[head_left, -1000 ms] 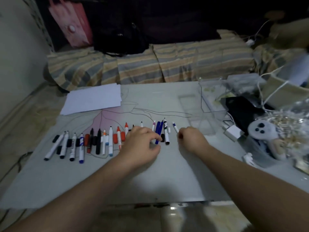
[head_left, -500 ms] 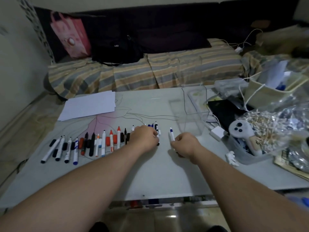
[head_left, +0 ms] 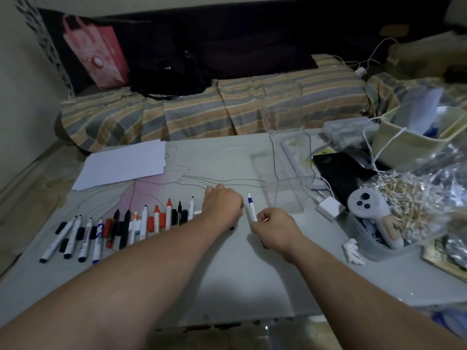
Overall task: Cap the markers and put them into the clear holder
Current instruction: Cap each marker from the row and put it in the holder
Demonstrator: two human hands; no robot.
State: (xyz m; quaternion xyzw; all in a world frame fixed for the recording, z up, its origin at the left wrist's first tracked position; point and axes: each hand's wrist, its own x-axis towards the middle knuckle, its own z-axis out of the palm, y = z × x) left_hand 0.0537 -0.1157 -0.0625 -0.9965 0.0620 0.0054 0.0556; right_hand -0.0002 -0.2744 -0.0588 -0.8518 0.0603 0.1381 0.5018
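Note:
A row of uncapped markers (head_left: pixel 141 224) with loose caps between them lies across the left half of the table (head_left: pixel 240 274). My left hand (head_left: pixel 222 208) is curled over the markers at the right end of that row, hiding what it covers. My right hand (head_left: pixel 274 229) pinches the lower end of a white marker with a blue tip (head_left: pixel 251 208), which points away from me. The clear holder (head_left: pixel 290 183) stands upright just beyond and to the right of that marker, with nothing visible inside.
A white sheet of paper (head_left: pixel 123 165) lies at the table's far left. To the right sit a white charger (head_left: pixel 328 208), a black device (head_left: pixel 343 173), a white controller (head_left: pixel 371 208) in a clear tub and a bag of cotton swabs (head_left: pixel 409 200). A striped mattress (head_left: pixel 202 112) lies behind.
The camera view has tilted up and shifted. My right hand now pinches the blue-tipped marker by its end; my left hand stays curled over the right end of the row.

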